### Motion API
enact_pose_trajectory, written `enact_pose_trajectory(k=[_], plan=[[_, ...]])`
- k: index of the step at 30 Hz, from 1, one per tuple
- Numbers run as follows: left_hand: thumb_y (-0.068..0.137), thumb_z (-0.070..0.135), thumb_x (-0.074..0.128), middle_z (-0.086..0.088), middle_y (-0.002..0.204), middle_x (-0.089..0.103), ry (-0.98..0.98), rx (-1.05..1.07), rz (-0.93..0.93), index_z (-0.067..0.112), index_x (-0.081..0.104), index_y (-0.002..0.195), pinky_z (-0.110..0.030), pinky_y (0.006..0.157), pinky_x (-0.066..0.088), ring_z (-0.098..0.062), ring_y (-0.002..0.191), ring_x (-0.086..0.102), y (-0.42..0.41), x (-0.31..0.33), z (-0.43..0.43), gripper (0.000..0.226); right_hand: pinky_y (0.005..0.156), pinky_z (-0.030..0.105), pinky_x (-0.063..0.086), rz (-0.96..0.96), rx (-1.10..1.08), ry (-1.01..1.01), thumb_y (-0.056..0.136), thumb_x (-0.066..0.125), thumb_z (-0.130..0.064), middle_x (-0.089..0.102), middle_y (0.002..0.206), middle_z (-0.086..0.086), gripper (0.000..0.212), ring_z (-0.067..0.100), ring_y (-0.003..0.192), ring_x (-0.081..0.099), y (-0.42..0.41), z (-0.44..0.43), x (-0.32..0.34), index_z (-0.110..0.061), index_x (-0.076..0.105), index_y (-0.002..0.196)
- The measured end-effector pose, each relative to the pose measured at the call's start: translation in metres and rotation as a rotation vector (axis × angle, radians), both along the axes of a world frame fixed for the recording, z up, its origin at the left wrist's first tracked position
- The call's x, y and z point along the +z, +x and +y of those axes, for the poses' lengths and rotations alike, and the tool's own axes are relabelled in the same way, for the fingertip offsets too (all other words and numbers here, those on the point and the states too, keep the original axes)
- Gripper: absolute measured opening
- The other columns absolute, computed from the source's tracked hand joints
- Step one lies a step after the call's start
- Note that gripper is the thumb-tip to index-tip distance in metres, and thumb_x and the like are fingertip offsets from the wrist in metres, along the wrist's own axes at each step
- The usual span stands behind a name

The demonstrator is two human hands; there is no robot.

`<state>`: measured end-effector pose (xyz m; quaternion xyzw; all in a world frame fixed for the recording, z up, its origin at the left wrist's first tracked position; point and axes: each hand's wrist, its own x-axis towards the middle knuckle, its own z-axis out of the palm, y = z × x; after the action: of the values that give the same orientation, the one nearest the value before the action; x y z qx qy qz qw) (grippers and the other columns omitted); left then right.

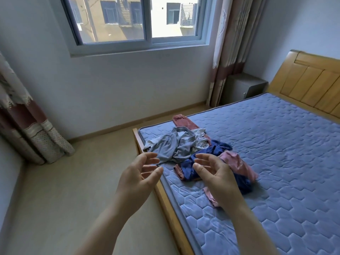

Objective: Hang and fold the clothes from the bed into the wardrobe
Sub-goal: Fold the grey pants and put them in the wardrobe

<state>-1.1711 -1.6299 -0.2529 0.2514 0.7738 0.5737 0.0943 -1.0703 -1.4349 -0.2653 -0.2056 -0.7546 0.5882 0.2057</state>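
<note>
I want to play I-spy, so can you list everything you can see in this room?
window: one, grey frame, in the far wall
curtains: two, cream and maroon, one right of the window, one at the picture's left edge
bedside cabinet: one, grey, in the corner by the headboard
headboard: one, light wood, at the right
bed frame: one, light wood, around the mattress
mattress: one, blue quilted, bare except for the clothes
grey shirt: one, crumpled near the mattress corner
dark blue garment: one, tangled in the pile
pink clothing: pieces on both sides of the pile; count unclear
floor: beige
left hand: open, holding nothing
right hand: open, above the pile
</note>
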Motion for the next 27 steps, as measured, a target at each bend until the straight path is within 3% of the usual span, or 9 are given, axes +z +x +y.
enact_pose_trajectory(k=[10, 17, 27], plan=[[0.085, 0.017, 0.071, 0.007, 0.101, 0.07, 0.014, -0.116, -0.072, 0.032, 0.062, 0.107, -0.023, 0.079, 0.054, -0.008, 0.092, 0.068, -0.145, -0.03, 0.042, 0.028, 0.074, 0.009, 0.05, -0.085, -0.138, -0.002, 0.089, 0.068, -0.024, 0.069, 0.104, -0.011, 0.02, -0.007, 0.093, 0.064, -0.115, 0.031, -0.024, -0.026, 0.065, 0.108], [0.086, 0.017, 0.071, 0.008, 0.1, 0.071, -0.015, -0.215, -0.127, 0.03, 0.064, 0.108, -0.022, 0.078, 0.053, -0.006, 0.091, 0.068, -0.267, -0.035, 0.051, 0.026, 0.087, 0.021, 0.052, -0.18, -0.245, -0.011, 0.089, 0.069, -0.023, 0.069, 0.105, -0.011, 0.018, -0.002, 0.098, 0.064, -0.21, 0.029, -0.026, -0.026, 0.066, 0.107], [0.087, 0.017, 0.069, 0.011, 0.101, 0.07, -0.119, -0.334, -0.155, 0.035, 0.063, 0.101, -0.028, 0.084, 0.055, -0.008, 0.094, 0.067, -0.385, -0.057, 0.106, 0.024, 0.078, 0.012, 0.05, -0.263, -0.357, -0.044, 0.09, 0.068, -0.021, 0.069, 0.103, -0.013, 0.017, -0.011, 0.092, 0.061, -0.301, 0.07, -0.057, -0.026, 0.066, 0.106]])
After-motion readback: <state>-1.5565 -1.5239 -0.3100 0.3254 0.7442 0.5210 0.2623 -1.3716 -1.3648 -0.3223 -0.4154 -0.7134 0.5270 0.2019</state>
